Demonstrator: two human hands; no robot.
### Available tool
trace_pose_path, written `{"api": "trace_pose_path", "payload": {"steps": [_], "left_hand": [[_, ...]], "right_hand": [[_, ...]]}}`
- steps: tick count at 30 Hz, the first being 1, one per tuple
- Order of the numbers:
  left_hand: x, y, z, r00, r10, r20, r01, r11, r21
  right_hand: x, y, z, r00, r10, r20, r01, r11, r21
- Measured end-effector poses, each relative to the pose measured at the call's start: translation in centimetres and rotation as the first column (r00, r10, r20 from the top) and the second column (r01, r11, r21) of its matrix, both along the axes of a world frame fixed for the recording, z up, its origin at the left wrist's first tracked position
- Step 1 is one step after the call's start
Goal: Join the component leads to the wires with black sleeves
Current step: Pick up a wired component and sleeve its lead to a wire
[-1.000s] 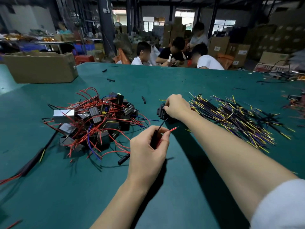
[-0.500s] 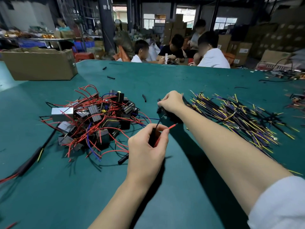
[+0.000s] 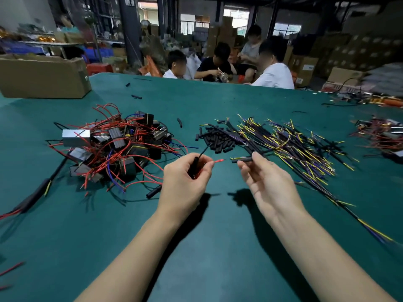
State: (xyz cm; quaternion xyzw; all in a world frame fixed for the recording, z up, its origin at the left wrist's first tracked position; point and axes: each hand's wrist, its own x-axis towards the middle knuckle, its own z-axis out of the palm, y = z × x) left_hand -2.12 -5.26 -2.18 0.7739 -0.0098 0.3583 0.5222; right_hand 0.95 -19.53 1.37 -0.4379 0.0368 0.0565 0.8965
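1. Head view: our left hand curls its fingers around a thin red component lead and a black wire, just in front of the heap of short black sleeves.
2. Our right hand pinches one short black sleeve between thumb and fingertips, its other fingers relaxed, near the lead's tip.
3. The tangled pile of boxy red-wired components lies left of the heap on the green table.
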Motion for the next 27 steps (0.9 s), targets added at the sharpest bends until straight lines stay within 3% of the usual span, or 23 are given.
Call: {"api": "trace_pose_path", "payload": {"steps": [5, 27], "left_hand": [[-0.1, -0.06, 0.0, 1.0, -0.006, -0.013, 0.007, 0.998, 0.058], [-0.16, 0.09, 0.1, 1.0, -0.02, -0.017, 0.021, 0.997, 0.078]], "right_hand": [[0.38, 0.37, -0.39, 0.998, 0.035, -0.045, -0.032, 0.997, 0.071], [0.77, -0.12, -0.66, 0.996, 0.085, -0.017, -0.084, 0.996, 0.031]]}}
